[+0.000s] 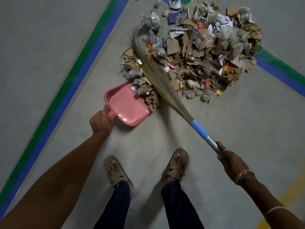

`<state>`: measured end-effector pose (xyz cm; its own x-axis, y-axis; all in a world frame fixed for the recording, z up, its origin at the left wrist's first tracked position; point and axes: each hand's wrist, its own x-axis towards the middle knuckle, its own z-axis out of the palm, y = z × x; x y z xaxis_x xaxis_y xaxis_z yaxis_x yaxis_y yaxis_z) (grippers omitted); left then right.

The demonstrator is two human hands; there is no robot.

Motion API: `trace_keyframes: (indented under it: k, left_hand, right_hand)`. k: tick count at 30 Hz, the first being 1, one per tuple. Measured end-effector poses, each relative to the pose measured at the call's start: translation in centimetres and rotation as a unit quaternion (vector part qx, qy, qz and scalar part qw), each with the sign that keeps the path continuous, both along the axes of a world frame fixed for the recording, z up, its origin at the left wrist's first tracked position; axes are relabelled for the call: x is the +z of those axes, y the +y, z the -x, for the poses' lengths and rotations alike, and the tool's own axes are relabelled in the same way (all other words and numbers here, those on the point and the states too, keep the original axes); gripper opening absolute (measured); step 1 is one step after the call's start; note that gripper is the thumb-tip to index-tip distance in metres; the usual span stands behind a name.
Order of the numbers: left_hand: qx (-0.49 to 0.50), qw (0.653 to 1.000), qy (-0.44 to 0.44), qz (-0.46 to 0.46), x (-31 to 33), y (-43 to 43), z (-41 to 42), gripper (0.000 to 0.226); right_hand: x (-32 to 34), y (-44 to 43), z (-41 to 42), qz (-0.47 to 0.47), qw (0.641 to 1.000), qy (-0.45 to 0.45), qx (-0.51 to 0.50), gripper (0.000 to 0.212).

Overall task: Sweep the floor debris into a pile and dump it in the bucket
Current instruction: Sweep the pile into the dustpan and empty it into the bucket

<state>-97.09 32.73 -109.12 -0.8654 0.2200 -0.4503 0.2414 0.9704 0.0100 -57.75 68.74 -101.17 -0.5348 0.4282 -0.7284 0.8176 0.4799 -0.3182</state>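
Now our left hand (102, 121) grips the dustpan (127, 105) handle, our right hand (231, 160) the broom (165, 85) shaft — the debris pile (203, 52) lies ahead, bristles slanting across its near-left edge toward the pan's mouth.

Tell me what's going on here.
A person is sweeping up. The left hand holds a pink dustpan by its handle, mouth against the near edge of a debris pile of cardboard, paper and plastic. The right hand grips the broom, bristles lying across the pile beside the pan. A few scraps are in the pan; most remain on the floor. No bucket shows.
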Motion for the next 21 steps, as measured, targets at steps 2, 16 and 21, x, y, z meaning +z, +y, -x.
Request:
trace_keyframes:
  k: [2,16,21]
  left_hand:
    - [0.014,1.000,-0.002,-0.015,0.3,0.4,0.5,0.054]
    - [0.011,0.999,-0.026,-0.031,-0.7,0.0,3.4,0.047]
    - [0.025,0.998,-0.031,-0.040,-2.0,-0.6,2.1,0.048]
  right_hand:
    - [0.6,-1.1,-0.2,0.009,1.000,0.019,0.012,0.066]
    - [1.1,0.5,1.3,-0.112,0.990,0.076,-0.043,0.062]
    - [-2.2,2.7,1.0,-0.048,0.998,0.026,-0.030,0.064]
